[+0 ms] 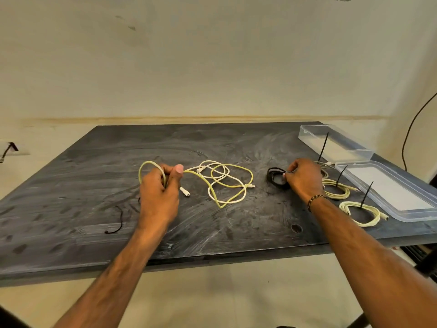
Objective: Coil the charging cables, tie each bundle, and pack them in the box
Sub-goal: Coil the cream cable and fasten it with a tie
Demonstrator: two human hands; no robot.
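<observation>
Cables lie mid-table: left hand curls its fingers round a yellow cable, probably starting a coil, while right hand pinches a black coil. Beyond it, tied bundles wait beside the open box, ready for packing.

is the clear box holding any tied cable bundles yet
No, the clear box shows only a bare bottom, while the tied bundles lie on the table beside it.

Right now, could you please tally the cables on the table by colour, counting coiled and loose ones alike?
Yellow-green loose cable, gripped by the left hand: 1
White loose cable: 1
Black coil, held by the right hand: 1
Cream tied coils: 3
Total: 6
</observation>
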